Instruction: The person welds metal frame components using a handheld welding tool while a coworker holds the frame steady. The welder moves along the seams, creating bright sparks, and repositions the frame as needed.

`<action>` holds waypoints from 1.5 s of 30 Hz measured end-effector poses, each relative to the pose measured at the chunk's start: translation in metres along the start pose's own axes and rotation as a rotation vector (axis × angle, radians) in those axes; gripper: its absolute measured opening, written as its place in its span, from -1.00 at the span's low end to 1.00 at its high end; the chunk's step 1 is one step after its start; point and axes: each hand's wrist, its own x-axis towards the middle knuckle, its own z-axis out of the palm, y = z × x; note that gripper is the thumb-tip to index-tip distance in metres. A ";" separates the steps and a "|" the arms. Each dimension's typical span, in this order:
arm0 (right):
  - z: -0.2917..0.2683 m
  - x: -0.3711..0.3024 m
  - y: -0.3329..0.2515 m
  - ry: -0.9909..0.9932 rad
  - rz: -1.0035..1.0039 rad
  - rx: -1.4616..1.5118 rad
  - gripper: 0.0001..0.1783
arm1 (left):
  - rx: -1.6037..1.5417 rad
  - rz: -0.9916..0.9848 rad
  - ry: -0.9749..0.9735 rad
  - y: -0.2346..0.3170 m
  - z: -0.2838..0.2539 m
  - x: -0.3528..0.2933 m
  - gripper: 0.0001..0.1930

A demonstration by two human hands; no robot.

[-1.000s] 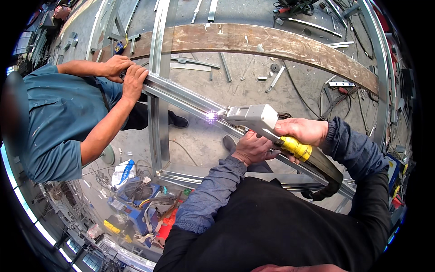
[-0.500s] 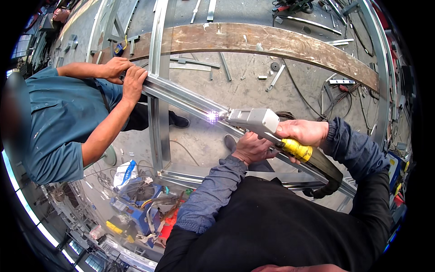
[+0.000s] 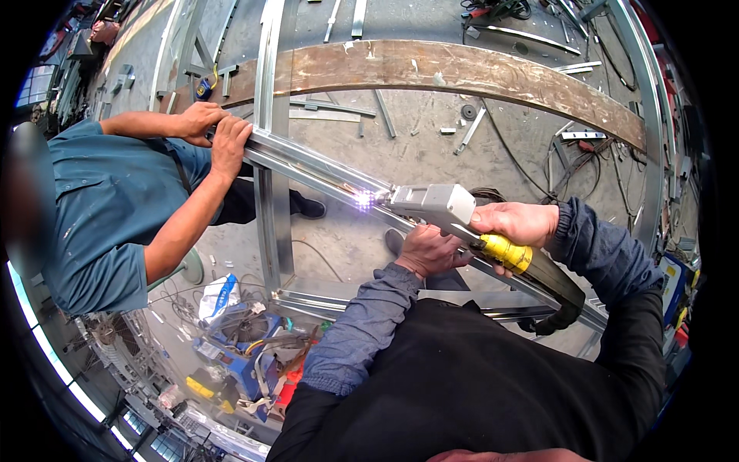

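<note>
My right hand (image 3: 519, 223) is closed round the handle of a grey handheld welding gun (image 3: 435, 204) with a yellow collar and a thick dark hose. The gun's nozzle meets a shiny metal rail (image 3: 315, 173), where a bright violet-white spark (image 3: 364, 200) glows. Just below the gun body, my left hand (image 3: 431, 251) has its fingers curled over the same rail; some fingertips are hidden. At the rail's far left end, a co-worker's two hands (image 3: 219, 138) press on it beside an upright metal profile (image 3: 271, 92).
A worn wooden plank (image 3: 462, 68) crosses behind the rail. On the concrete floor lie metal offcuts (image 3: 385, 113) and cables (image 3: 512, 154). At lower left sits a blue machine (image 3: 246, 346) with a white-and-blue bag (image 3: 218, 296). A tape measure (image 3: 204, 88) is near the co-worker.
</note>
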 end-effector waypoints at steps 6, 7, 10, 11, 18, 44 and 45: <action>-0.003 0.000 0.004 -0.007 -0.010 -0.009 -0.37 | -0.034 -0.034 -0.033 -0.002 0.009 -0.009 -0.37; -0.003 0.000 0.005 -0.004 -0.018 -0.012 -0.37 | -0.031 -0.032 -0.026 -0.002 0.011 -0.010 -0.37; -0.003 -0.002 0.009 -0.023 -0.051 -0.047 -0.34 | -0.041 -0.055 -0.086 0.000 0.008 -0.007 -0.38; -0.006 -0.002 0.011 -0.035 -0.063 -0.063 -0.33 | -0.048 -0.033 -0.050 0.000 0.005 -0.001 -0.44; 0.007 -0.033 0.027 -0.006 -0.220 -0.062 -0.16 | 0.047 0.027 0.092 0.005 -0.014 0.010 -0.47; 0.177 0.057 -0.072 0.209 -0.571 -0.207 -0.54 | 0.241 -0.076 -0.303 -0.250 -0.207 -0.003 -0.13; 0.181 0.063 -0.079 0.224 -0.558 -0.230 -0.53 | 0.232 -0.076 -0.180 -0.259 -0.198 -0.003 -0.21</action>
